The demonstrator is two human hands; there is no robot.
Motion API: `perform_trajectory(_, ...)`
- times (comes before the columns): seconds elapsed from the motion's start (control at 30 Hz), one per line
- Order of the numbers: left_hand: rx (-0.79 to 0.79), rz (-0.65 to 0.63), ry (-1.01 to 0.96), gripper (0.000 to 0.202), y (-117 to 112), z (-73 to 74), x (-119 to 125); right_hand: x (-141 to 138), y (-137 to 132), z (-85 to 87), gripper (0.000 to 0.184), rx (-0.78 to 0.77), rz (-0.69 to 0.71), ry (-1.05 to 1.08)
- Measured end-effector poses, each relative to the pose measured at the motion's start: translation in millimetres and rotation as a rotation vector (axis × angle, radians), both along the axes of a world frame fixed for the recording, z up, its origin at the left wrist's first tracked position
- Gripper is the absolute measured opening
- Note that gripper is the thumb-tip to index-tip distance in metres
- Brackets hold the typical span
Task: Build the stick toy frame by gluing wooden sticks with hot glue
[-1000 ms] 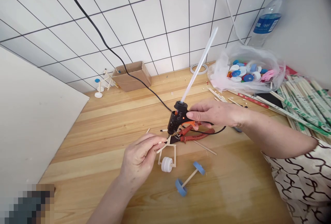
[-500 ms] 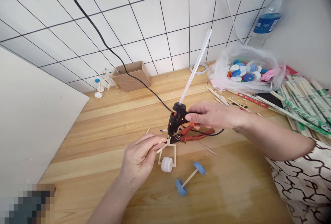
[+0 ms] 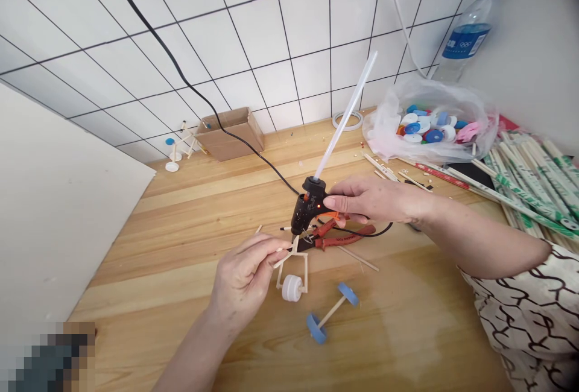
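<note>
1. Right hand [image 3: 377, 200] is gripping a black hot-glue gun [image 3: 306, 210], its clear glue stick [image 3: 346, 117] tilting slightly rightward again;
2. Left hand [image 3: 244, 277] is pinching a wooden-stick frame with white wheel [image 3: 292, 286] under the gun's nozzle, low over the wooden counter [image 3: 181, 223].

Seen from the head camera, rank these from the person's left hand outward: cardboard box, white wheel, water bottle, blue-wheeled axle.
1. White wheel, on the stick frame the left hand holds.
2. Blue-wheeled axle, lower right.
3. Cardboard box, by the wall.
4. Water bottle, far right corner.
</note>
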State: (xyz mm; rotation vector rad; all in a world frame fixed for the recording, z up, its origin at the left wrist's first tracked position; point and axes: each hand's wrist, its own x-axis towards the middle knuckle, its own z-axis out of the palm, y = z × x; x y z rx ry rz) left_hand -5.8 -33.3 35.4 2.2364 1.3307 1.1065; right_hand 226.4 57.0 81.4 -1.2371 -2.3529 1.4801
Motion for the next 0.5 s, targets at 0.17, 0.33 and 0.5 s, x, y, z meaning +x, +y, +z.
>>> perform_trajectory(0.17, 0.005, 0.006, 0.01, 0.019, -0.3, -0.3, -0.9, 1.9, 0.7, 1.0, 0.038, -0.065, -0.012, 0.035)
perform_trajectory(0.33, 0.0, 0.003, 0.014, 0.02, 0.0, -0.5, -2.0, 2.1, 1.6, -0.1, 0.04, -0.077, 0.008, 0.034)
perform_trajectory(0.5, -0.012, 0.008, 0.009, 0.02, -0.7, 0.4, -1.1, 1.5, 1.3, -3.7, 0.041, -0.048, 0.031, 0.016)
